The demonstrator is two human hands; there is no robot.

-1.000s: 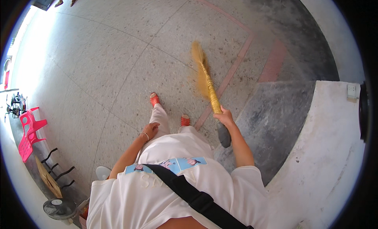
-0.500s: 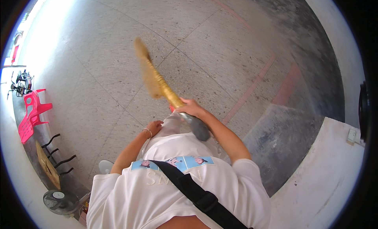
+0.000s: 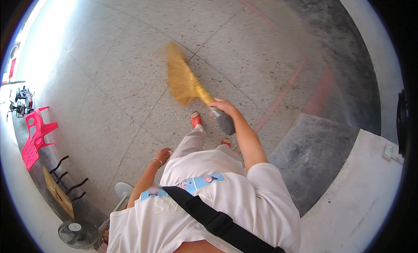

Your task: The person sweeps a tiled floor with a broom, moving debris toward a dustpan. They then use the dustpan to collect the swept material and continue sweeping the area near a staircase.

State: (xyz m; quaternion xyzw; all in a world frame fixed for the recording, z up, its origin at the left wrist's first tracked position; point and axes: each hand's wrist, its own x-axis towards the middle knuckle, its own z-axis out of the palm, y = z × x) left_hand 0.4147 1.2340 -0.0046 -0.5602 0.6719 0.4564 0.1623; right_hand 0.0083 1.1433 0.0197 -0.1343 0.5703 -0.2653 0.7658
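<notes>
My right hand (image 3: pixel 224 106) is wrapped round the handle of a broom (image 3: pixel 183 79), between its yellow bound neck and its dark grey butt end. The wide straw-coloured bristles fan out ahead of me, up and to the left, over the speckled grey floor (image 3: pixel 130 48); motion blurs them. Whether they touch the floor I cannot tell. Low beside my left thigh hangs my left hand (image 3: pixel 163 156), with a bracelet at the wrist. It holds nothing that I can see, its fingers loosely apart. My red sandal (image 3: pixel 196 119) shows just below the bristles.
At the left stands a pink plastic chair (image 3: pixel 38 135), with a wooden board on black legs (image 3: pixel 58 192) nearer me and a fan (image 3: pixel 78 234) below it. A low white wall (image 3: pixel 348 183) rises at the right. Red lines (image 3: pixel 283 94) cross the floor.
The broom has swung to the right and its bristles show broader. My right hand has moved right and forward with it. My left hand has dropped back slightly; both sandals now show.
</notes>
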